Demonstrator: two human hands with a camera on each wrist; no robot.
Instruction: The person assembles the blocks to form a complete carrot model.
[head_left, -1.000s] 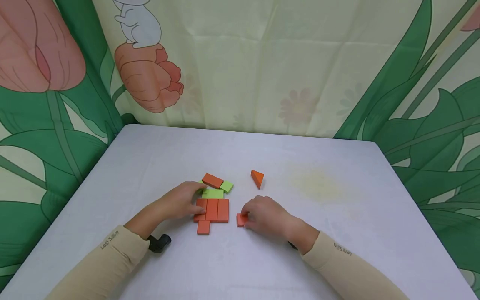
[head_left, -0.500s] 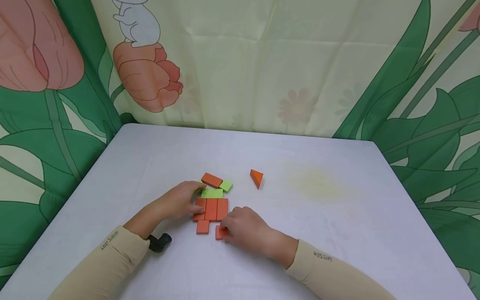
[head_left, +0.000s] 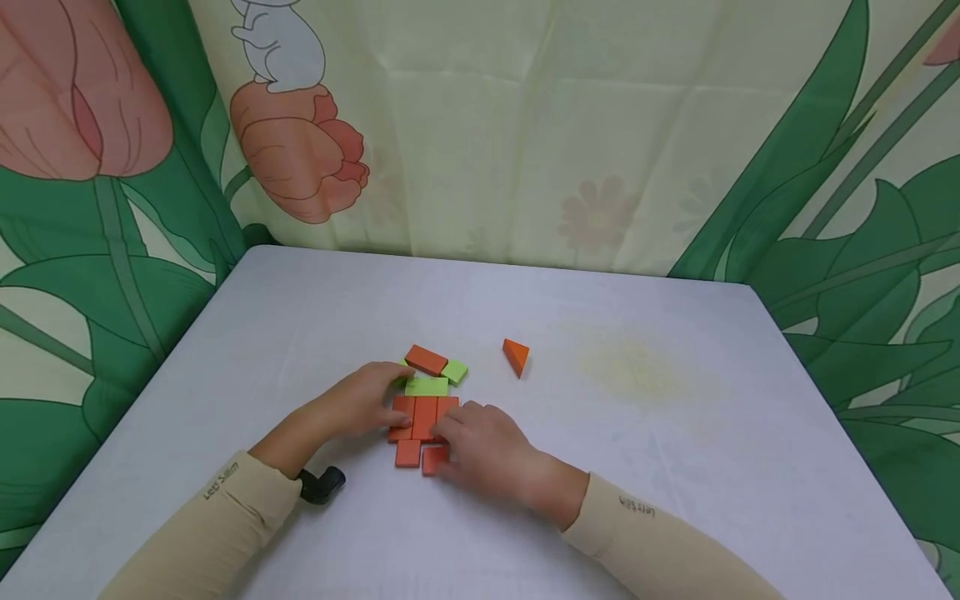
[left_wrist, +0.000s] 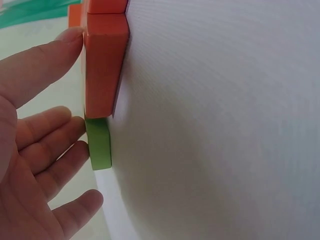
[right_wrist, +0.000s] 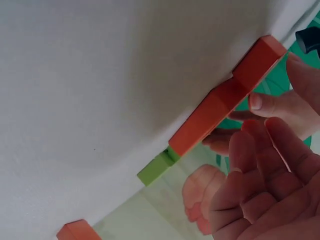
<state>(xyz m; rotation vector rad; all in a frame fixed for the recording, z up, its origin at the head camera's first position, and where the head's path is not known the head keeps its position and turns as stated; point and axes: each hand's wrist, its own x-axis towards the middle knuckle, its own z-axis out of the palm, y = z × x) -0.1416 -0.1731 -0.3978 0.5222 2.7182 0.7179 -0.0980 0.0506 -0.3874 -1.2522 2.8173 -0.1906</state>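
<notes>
1. Seeing from the head view a row of three red blocks (head_left: 424,417) on the white table (head_left: 637,500); taking this row as landmark for every place.
2. Noticing the left hand (head_left: 360,404) at the left end of the row, with thumb upon the left block (head_left: 402,406) and with other fingers reaching toward the green bar (head_left: 427,387), just beyond the row.
3. Observing the right hand (head_left: 487,450) at the right end of the row, with fingertips over the right block (head_left: 448,402) and thumb at the right square (head_left: 432,462).
4. Finding this red square just beside the near side of the row, near the left square (head_left: 407,453), also red.
5. Beyond the row, past the green bar, meeting a tilted dark red block (head_left: 426,360) and a small green block (head_left: 455,372); well apart, beyond and to the right, an orange triangle (head_left: 516,358).
6. Viewing from the left wrist loosely extended fingers (left_wrist: 52,145), apart from the thumb, near a green block past the end of the row.
7. Viewing from the right wrist loosely bent fingers (right_wrist: 280,185), apart from the thumb, near the row; impossible to tell pressing from light touching.
</notes>
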